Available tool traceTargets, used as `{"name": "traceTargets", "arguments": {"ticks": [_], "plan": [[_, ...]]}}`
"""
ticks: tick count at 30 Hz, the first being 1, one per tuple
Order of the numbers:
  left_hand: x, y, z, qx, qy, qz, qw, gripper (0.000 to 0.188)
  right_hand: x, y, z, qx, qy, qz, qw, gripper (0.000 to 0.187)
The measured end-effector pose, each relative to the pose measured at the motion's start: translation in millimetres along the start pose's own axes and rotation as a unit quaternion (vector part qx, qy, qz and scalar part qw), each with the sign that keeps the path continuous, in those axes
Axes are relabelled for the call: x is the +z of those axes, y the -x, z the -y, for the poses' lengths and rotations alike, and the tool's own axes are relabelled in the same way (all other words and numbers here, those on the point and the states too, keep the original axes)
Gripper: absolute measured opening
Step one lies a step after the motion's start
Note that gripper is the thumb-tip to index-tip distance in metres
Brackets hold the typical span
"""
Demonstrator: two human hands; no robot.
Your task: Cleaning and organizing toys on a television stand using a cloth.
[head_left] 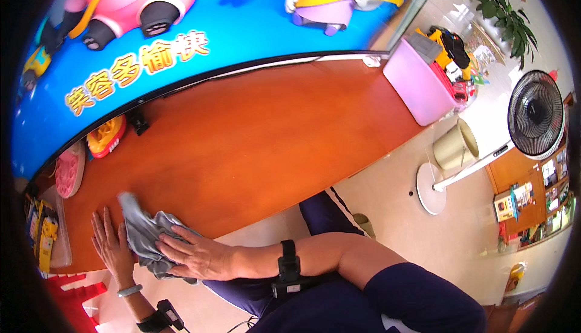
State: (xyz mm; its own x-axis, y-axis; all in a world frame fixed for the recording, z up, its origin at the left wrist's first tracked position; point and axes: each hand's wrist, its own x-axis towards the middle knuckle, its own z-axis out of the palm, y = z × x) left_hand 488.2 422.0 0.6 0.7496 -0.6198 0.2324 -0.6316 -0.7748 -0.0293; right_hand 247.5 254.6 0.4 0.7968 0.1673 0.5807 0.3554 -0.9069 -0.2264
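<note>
A crumpled grey cloth (pixel 143 232) lies at the near left of the brown wooden tabletop (pixel 260 142), partly hanging over its front edge. My right hand (pixel 200 257) grips it from above, fingers across its folds and pressing down. One end of the cloth, toward the far side, looks blurred. Just left of it, my left hand (pixel 112 245) is open, its fingers stretched out flat on the wood and holding nothing. The underside of my right palm is hidden.
A large screen (pixel 242 24) with cartoon figures lines the back. At left are a red-yellow toy (pixel 106 137), a pink toy (pixel 70 169) and yellow packages (pixel 46 230). A pink bin of toys (pixel 417 82), a beige bucket (pixel 454 146) and a standing fan (pixel 535 115) are at right.
</note>
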Motion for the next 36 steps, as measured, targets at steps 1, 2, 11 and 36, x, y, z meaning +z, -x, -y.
{"name": "traceTargets", "arguments": {"ticks": [1, 2, 11, 36], "plan": [[5, 1, 5, 0.002, -0.006, 0.0, 1.0, 0.058, -3, 0, -4, -0.016, -0.001, -0.017, 1.0, 0.035], [10, 0, 9, 0.005, -0.011, 0.0, 1.0, 0.058, -16, 18, -12, 0.002, 0.021, -0.029, 0.999, 0.034], [4, 7, 8, 0.01, -0.024, -0.017, 1.0, 0.058, -293, 300, -100, 0.538, 0.191, 0.012, 0.821, 0.048], [-41, 11, -34, -0.035, 0.128, -0.065, 0.989, 0.06, -63, -147, -144, -0.068, 0.159, 0.112, 0.978, 0.056]]}}
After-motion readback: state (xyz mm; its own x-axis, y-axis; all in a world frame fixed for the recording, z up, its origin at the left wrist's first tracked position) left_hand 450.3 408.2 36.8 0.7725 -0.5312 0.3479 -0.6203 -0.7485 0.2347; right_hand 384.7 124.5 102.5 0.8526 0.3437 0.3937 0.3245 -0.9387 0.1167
